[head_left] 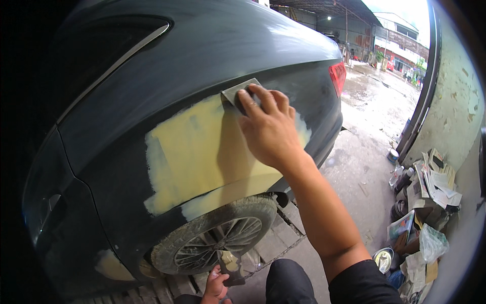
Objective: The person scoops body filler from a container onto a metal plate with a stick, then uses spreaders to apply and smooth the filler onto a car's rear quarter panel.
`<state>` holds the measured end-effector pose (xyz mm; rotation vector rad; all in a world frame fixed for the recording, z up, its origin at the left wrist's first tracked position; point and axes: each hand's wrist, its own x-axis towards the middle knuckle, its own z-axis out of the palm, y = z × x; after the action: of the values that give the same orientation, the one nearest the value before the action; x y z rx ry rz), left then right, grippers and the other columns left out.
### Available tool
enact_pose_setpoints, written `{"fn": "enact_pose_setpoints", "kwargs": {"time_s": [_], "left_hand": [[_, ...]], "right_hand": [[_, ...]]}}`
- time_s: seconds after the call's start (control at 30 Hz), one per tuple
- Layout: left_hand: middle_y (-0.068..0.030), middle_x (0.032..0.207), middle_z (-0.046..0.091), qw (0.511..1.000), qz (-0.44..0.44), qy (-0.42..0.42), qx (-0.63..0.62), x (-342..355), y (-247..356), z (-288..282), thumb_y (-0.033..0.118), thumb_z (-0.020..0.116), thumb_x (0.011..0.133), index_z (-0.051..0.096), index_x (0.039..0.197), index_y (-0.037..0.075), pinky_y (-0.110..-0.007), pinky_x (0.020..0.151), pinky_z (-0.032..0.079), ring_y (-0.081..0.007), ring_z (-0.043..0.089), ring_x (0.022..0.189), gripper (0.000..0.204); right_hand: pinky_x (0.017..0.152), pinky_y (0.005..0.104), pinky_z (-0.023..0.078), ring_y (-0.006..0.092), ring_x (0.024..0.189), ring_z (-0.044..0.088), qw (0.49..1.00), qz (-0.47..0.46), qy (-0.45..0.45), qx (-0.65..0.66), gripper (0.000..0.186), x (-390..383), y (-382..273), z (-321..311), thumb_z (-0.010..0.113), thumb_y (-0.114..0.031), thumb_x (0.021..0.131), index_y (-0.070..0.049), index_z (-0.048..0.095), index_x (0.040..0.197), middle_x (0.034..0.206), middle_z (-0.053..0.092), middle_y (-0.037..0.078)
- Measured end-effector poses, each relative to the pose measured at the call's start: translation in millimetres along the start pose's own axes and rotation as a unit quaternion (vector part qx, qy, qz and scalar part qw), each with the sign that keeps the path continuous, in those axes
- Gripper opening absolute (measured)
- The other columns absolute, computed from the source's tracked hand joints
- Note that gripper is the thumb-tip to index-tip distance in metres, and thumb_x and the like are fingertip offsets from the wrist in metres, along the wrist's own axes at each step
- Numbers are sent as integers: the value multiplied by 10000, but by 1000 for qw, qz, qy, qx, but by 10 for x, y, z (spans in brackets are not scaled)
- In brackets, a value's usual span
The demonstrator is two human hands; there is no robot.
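Note:
My right hand [272, 129] grips a flat grey putty spreader [232, 94], its thumb and fingers closed on it. The spreader lies against the upper edge of a broad pale-yellow filler patch [182, 152] on the rear side panel of a dark car [243, 43]. Low in front of the wheel, my left hand [215, 285] is closed around a dark mixing plate [234, 276]. A lump of yellow filler [229, 259] sits on this plate. My right forearm hides part of the patch's right side and the bodywork behind it.
Below the patch is the car's dusty rear wheel [220, 238]. A red tail light [337, 78] marks the rear corner. Against the wall at right lie papers [438, 180], a clear plastic bag [434, 246] and an open tin [383, 259]. A wet yard lies beyond.

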<state>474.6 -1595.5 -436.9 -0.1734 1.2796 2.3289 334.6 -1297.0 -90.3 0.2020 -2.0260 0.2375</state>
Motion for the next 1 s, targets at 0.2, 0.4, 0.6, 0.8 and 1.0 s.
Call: {"fn": "enact_pose_setpoints", "kwargs": {"time_s": [0.2,0.4,0.6,0.8,1.0], "left_hand": [[-124,1173,619,1000,8,-6,0,52,-76,-58,-90,531,781,504,1240,-2,-384,971,461,-251,598,1083,469],[-133,1195,613,1000,-3,-13,-12,71,-90,-46,-108,513,780,497,1262,-7,-399,999,450,-268,586,1119,493],[-134,1232,603,1000,-16,-2,-8,106,-126,-91,-110,512,782,487,1301,-8,-406,1005,448,-279,590,1119,529],[-134,1221,608,1000,-2,-10,-12,121,-133,-70,-98,519,785,499,1278,-16,-390,1002,446,-261,590,1120,500],[-147,1177,620,1000,2,-22,3,145,-80,103,-93,515,799,485,1261,-35,-373,986,448,-249,600,1084,466]], "right_hand": [[967,506,371,381,1222,407,999,1,-50,-1,476,-91,-34,26,596,-192,856,-114,532,1322,1382,464,112],[972,507,366,377,1226,406,1000,2,10,13,467,19,36,-68,595,-202,856,-115,537,1312,1380,464,103],[971,510,374,377,1223,410,999,4,-49,1,460,-47,-19,28,605,-191,861,-116,539,1310,1376,466,98],[985,492,375,362,1239,410,993,14,-119,18,452,-98,-57,-172,611,-180,864,-124,542,1306,1362,478,96],[888,513,424,377,1159,455,994,3,-110,11,461,-346,-73,-155,609,-188,839,-100,552,1287,1324,495,110]]}}
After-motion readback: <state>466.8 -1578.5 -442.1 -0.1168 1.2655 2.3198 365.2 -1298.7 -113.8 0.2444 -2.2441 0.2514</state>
